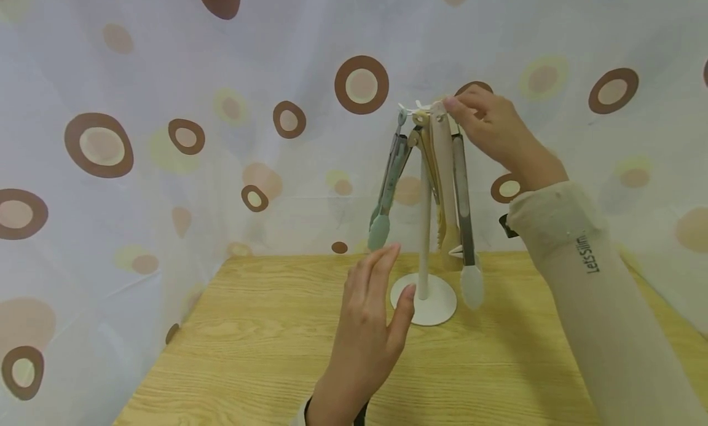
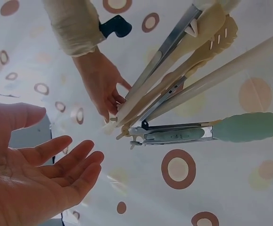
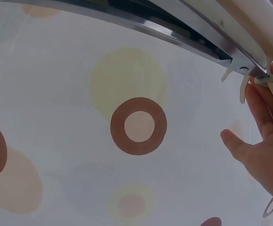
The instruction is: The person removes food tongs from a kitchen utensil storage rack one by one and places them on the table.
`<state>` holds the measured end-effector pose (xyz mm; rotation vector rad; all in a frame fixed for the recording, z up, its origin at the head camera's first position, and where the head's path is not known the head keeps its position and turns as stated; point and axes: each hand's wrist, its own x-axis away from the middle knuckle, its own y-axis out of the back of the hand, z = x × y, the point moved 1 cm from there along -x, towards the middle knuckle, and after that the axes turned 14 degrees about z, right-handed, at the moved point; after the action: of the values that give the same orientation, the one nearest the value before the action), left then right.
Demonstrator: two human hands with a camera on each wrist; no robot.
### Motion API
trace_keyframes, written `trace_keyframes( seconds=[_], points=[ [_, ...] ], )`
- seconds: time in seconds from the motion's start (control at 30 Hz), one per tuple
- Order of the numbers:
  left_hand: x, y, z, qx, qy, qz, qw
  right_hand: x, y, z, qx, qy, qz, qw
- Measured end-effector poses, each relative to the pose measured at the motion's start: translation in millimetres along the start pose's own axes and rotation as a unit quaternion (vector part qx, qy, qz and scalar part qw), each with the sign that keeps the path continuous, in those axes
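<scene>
At the top of the stand (image 1: 424, 241), the fingers (image 3: 260, 106) of your right hand (image 1: 503, 131) lay extended against the small pale loop at the hook, with your thumb well apart from them in the right wrist view, so nothing was pinched. Your left hand (image 1: 367, 315) was relaxed, fingers spread and holding nothing, low in front of the base. The pale-handled utensil (image 1: 444, 168) hung just beneath the right fingers and a little to your left of them, its long axis nearly upright with the head down; that top-end relation mattered most, and your right hand was clearly the nearer one. Close beside it on your right, metal tongs (image 1: 463, 198) hung with their pale tips lowest, and on your left came a tan slotted utensil (image 2: 221, 37). Green tongs (image 1: 391, 180) tilted outward on the far left, their tips above your left fingers, yet apart from them. Neighbouring handles crowded both sides of the pale one, and your right sleeve (image 1: 586, 278) filled the right; more room opened leftward, past the green tongs. The stand stood near the back edge of the surface (image 1: 265, 327), before a patterned sheet (image 1: 310, 32).
</scene>
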<state>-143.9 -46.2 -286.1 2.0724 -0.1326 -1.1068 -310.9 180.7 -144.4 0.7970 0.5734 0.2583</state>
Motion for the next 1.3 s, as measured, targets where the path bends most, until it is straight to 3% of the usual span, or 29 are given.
trace_keyframes(
  seconds=[0.33, 0.63, 1.0, 1.3],
  points=[
    [-6.0, -2.0, 9.5, -0.023, -0.009, -0.017, 0.9995, -3.5, -1, 2, 0.017, 0.011, 0.014, 0.9997],
    [-18.1, -2.6, 20.3, -0.057, -0.036, -0.026, 0.9974, -1.5, -3, 3, 0.006, 0.016, 0.01, 0.9998],
    [-41.3, 0.7, 40.8, -0.119, -0.05, -0.046, 0.9906, -1.6, -3, -1, 0.001, 0.025, 0.003, 0.9997],
    [-62.2, -1.6, 62.9, -0.131, -0.077, -0.044, 0.9875, -0.2, -3, -1, 0.0, 0.025, -0.001, 0.9997]
  ],
)
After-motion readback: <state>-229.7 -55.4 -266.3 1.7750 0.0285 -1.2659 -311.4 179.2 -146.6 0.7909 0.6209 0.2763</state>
